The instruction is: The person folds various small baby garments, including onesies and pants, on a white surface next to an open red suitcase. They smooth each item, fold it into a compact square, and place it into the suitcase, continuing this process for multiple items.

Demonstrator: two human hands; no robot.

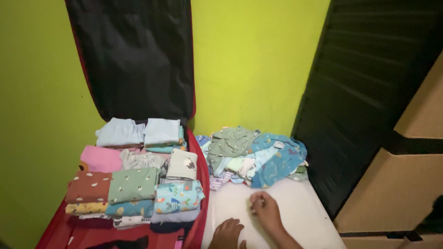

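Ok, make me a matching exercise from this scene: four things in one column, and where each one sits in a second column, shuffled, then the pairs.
Things:
1. folded clothes
2. loose clothes pile
3. suitcase lid
4. right hand

Places:
A. leaning open against the green wall
B. on the white surface, in front of the heap
C. stacked in rows inside the red suitcase
D. heaped on the white surface by the wall

Pairs: 1-C, 2-D, 3-A, 4-B
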